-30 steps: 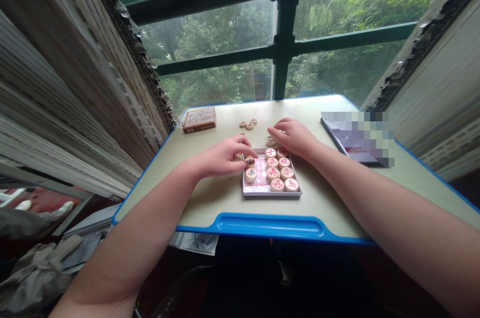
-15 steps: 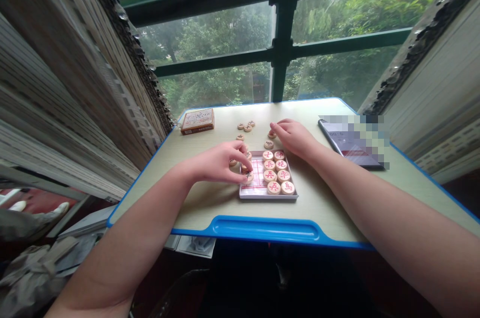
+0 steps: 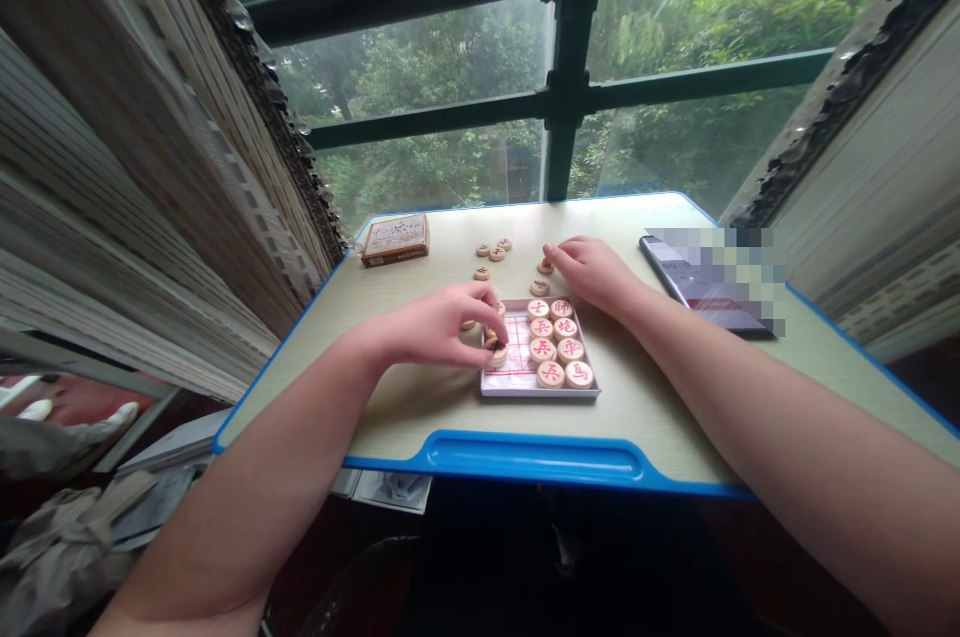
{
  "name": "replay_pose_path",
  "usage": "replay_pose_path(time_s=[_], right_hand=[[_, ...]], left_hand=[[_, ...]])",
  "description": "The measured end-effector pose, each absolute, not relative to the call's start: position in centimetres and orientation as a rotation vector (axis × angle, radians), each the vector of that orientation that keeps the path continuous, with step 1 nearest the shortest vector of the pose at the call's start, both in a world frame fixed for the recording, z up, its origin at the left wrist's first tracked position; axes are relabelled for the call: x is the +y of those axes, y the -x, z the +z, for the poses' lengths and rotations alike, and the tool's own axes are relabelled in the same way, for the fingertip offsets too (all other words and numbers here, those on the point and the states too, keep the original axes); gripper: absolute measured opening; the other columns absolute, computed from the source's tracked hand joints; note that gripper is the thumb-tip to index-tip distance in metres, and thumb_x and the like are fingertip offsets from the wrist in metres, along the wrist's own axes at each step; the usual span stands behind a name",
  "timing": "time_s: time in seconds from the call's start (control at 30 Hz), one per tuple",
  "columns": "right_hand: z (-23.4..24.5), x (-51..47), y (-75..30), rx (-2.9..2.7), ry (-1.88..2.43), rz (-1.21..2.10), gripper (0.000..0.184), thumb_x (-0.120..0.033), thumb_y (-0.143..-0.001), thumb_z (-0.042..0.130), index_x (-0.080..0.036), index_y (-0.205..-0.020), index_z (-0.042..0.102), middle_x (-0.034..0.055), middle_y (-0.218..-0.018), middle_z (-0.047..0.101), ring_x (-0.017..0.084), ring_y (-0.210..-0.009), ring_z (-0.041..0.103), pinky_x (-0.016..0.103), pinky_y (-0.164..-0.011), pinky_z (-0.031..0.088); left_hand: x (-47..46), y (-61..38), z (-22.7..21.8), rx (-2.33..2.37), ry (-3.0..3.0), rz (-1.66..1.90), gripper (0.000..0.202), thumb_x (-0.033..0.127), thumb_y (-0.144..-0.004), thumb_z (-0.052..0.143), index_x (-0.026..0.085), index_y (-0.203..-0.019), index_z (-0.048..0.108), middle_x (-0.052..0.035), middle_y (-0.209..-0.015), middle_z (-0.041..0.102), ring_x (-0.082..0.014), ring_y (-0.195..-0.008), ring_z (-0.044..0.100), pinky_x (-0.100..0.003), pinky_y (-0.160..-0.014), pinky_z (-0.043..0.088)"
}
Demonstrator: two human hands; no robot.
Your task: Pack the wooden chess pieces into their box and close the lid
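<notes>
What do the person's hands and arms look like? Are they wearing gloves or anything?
No gloves: the left hand and right hand are both bare. No sleeves show on the left arm or right arm, and I see no watch, bracelet or ring. The forearms are smooth and rounded, narrowing toward the wrists.

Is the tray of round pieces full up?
Only partly full: the tray shows bare lined floor beside the red-marked pieces.

Bare arms point(image 3: 274, 487) outstretched, hands point(image 3: 454, 325) point(image 3: 592, 269) curled
</notes>
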State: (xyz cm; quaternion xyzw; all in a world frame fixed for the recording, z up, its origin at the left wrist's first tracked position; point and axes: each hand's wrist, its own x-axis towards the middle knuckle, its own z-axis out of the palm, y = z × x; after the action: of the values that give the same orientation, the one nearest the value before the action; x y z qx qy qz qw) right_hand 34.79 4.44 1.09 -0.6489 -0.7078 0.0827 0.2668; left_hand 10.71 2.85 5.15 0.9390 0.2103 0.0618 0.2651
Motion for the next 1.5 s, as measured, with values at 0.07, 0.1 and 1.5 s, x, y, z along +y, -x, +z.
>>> replay_pose_path(time_s=[0.07,0.1,1.5], right_hand=[[1.1,4.4,-34.8,-1.919,1.768,0.231,0.045,-0.04,-0.091,0.037,-0.014,-0.087,0.073,0.0115,-0.095,0.07,0.021,-0.089,0.061,0.028,-0.081,0.041],[1.1,4.4,-34.8,-1.919,1.775,0.235,0.044,-0.04,-0.091,0.037,-0.014,-0.088,0.072,0.0111,-0.094,0.07,0.021,-0.087,0.062,0.028,-0.079,0.042],[2.7,-0.5,-29.8,-1.999,1.064,0.123,0.032,-0.032,-0.079,0.062,-0.021,-0.109,0.055,0.008,-0.097,0.065,0.017,-0.078,0.063,0.033,-0.07,0.054]], left_hand=[[2.8,-10.7,5.2,0.568,-2.534,0.169,0.024,0.031,-0.073,0.064,0.019,-0.093,0.07,-0.003,-0.091,0.051,-0.0126,-0.078,0.05,-0.025,-0.073,0.043],[2.8,-10.7,5.2,0.567,-2.535,0.168,0.024,0.031,-0.073,0.064,0.02,-0.093,0.07,-0.0029,-0.091,0.051,-0.0127,-0.078,0.05,-0.025,-0.073,0.043],[4.7,-11.2,4.2,0.848,-1.575,0.577,0.041,0.048,-0.065,0.071,0.012,-0.084,0.069,-0.0048,-0.072,0.065,-0.0025,-0.047,0.033,-0.02,-0.045,0.023]])
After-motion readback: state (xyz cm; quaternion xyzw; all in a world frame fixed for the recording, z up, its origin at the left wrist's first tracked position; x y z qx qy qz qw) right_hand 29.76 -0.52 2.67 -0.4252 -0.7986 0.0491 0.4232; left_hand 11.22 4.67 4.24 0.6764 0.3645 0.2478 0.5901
